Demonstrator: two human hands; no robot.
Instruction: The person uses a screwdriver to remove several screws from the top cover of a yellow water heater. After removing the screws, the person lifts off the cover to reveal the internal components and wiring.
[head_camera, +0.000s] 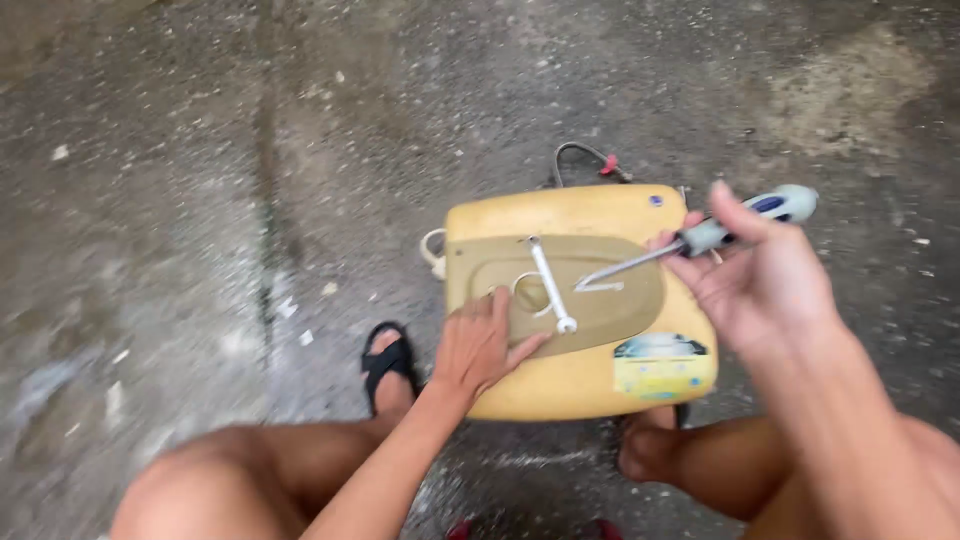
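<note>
Bare knees and thighs at bottom of frame, person squatting; left foot in a black sandal (388, 362) on the wet concrete floor (200, 200). Btwn the legs sits a yellowed plastic casing (590, 385), flat on the floor, w/ a darker tan oval panel (620, 300) on its top face and a blue-yellow sticker (664, 365) at its near right corner. Left hand (480, 345) lies palm-down on the panel's near edge, fingers spread flat, gripping nothing. Just beside its fingertips a white rod (551, 285) lies across the panel's round opening. Right hand (765, 275) is above the casing's right side, fingers closed round a screwdriver (700, 240) w/ grey-blue handle; its metal tip points down-left, at or just above the panel, can't tell which. Grey cable (580, 155) w/ red bit loops behind the casing.
</note>
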